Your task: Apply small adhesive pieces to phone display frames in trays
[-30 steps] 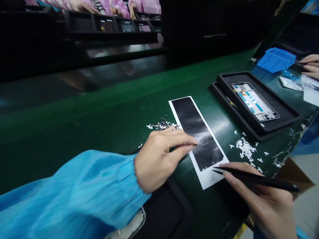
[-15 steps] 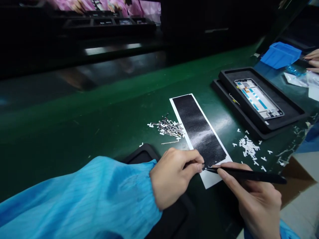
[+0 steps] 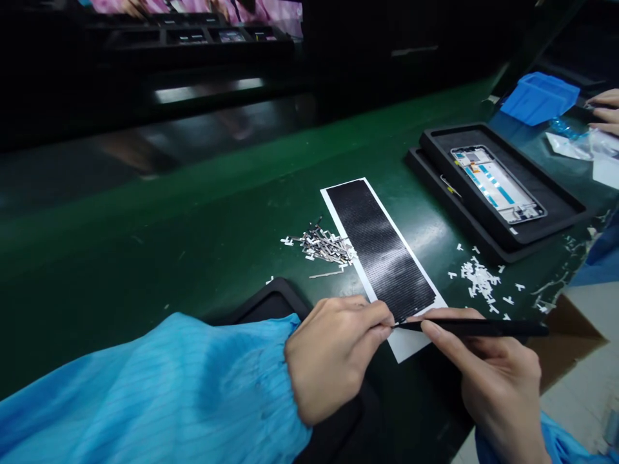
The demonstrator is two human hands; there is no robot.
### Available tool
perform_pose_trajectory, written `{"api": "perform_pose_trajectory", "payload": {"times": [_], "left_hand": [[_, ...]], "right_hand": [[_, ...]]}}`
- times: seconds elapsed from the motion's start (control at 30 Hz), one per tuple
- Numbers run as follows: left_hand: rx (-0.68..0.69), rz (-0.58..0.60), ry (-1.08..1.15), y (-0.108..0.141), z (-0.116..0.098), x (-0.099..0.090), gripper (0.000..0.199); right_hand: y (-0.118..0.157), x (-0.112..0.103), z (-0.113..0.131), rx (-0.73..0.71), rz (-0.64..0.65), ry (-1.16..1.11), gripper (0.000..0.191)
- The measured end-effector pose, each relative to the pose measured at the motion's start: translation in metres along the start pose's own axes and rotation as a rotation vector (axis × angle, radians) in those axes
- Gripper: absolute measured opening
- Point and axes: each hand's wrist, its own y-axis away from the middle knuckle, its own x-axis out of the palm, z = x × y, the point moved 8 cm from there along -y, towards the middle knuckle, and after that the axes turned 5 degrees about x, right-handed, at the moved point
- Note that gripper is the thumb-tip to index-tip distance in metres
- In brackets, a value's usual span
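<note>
My left hand is closed, thumb and forefinger pinched at the near end of a sheet of narrow black strips on white backing paper. What sits in that pinch is too small to make out. My right hand grips black tweezers, held nearly level, their tip meeting the left fingertips. Beside the sheet, to the left, lies a pile of thin grey and dark strips with white tabs. Small white T-shaped pieces are scattered to its right.
Stacked black trays hold a phone frame at the right. Behind them are a blue bin and another person's hand. A black tray lies partly under my left arm. A cardboard box stands below the table edge.
The tweezers have turned more level, and their tip has moved left against my left fingertips. My left fingers have closed further. The whole view has shifted slightly.
</note>
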Motion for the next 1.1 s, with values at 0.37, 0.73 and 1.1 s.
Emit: {"api": "perform_pose_trajectory", "payload": {"times": [0.37,0.73,1.1], "left_hand": [[-0.242,-0.143,0.474,-0.008,0.014,-0.011,0.018],[0.169,-0.09,-0.057,0.004,-0.012,0.001,0.026],[0.258,-0.098,-0.087,0.006,-0.017,0.004,0.028]], "right_hand": [[-0.001,-0.013,0.0,-0.011,-0.073,0.067,0.009],[0.005,-0.005,0.0,0.033,-0.098,0.095,0.009],[0.001,-0.002,0.008,-0.041,-0.089,-0.017,0.008]]}}
